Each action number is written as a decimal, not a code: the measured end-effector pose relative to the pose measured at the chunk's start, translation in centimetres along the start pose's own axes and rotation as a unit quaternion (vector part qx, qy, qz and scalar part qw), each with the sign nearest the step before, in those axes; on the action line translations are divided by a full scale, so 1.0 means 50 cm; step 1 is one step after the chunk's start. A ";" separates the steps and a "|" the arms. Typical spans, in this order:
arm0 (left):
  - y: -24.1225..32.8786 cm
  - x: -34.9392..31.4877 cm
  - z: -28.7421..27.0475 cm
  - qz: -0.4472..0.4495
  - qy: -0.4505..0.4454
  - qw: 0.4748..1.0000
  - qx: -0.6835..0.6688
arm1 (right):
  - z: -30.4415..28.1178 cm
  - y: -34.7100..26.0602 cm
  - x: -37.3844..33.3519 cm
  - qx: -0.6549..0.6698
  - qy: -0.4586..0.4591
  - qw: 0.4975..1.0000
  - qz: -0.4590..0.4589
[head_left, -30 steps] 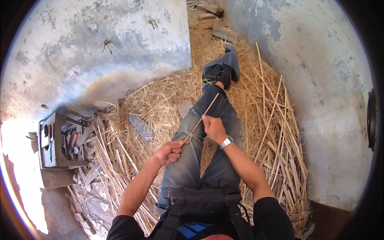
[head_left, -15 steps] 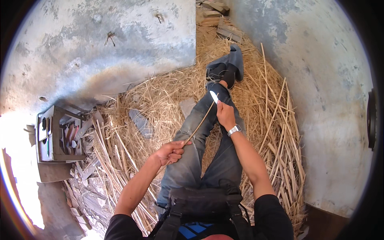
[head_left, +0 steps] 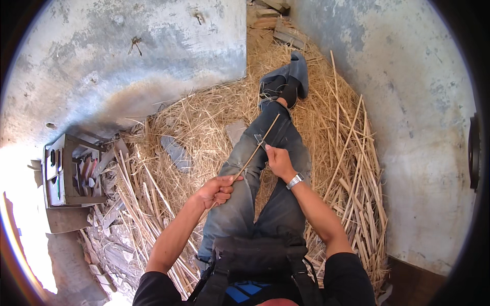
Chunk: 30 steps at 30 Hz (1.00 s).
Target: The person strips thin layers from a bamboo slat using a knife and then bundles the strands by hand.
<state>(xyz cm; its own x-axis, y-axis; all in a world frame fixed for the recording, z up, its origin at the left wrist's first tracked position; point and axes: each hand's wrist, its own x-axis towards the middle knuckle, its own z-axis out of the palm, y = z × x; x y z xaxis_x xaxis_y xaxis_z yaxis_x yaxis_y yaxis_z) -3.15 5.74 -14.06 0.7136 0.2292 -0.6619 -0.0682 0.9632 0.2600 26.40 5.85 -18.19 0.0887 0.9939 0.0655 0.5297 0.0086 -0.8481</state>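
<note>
A thin brown stick (head_left: 270, 127) slants up and to the right above my legs. My left hand (head_left: 216, 191) is closed around its lower part, and a short end pokes out below the fist. Farther along, my right hand (head_left: 279, 162) is closed on a small knife, whose short blade (head_left: 259, 139) lies across the stick at about its middle. The knife's handle is hidden inside the fingers. Under both hands are my outstretched legs in worn dark jeans (head_left: 229, 219), feet crossed in grey shoes (head_left: 299, 69).
Straw and shavings (head_left: 204, 117) cover the floor around my legs. Split sticks (head_left: 357, 214) lie piled at the right, more at the left. A small wooden stand (head_left: 76, 200) with tools stands at the far left. Weathered walls (head_left: 168, 46) rise ahead and at the right (head_left: 423, 127).
My right hand has drawn the knife back toward me along the stick, from near its far end to about its middle. My left hand keeps its hold, almost in place.
</note>
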 end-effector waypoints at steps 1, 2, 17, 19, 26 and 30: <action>-0.005 -0.003 0.002 0.007 -0.002 1.000 0.011 | 0.006 0.002 -0.011 -0.005 -0.012 1.000 0.001; -0.004 -0.003 0.006 0.015 -0.006 1.000 0.024 | 0.010 0.003 -0.022 -0.011 -0.023 1.000 -0.001; -0.002 0.011 0.016 0.051 0.001 0.998 0.048 | 0.028 -0.034 -0.106 0.219 -0.224 0.946 0.088; -0.002 -0.003 0.042 0.080 -0.016 0.994 0.066 | -0.005 -0.024 -0.091 0.376 -0.343 0.839 0.192; -0.009 -0.027 0.108 0.293 0.097 0.890 0.336 | -0.085 -0.170 -0.056 0.467 -0.123 0.862 0.156; -0.014 -0.024 0.138 0.351 0.135 0.816 0.439 | -0.086 -0.201 -0.040 0.205 -0.162 0.965 0.018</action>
<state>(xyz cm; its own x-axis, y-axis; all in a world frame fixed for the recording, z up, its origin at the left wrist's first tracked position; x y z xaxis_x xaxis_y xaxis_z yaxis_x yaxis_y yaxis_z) 0.88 3.80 -8.61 0.5254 0.8184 -0.2327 0.2169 0.1356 0.9667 24.55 3.32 -7.54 -0.2028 0.9759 -0.0801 0.1462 -0.0507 -0.9880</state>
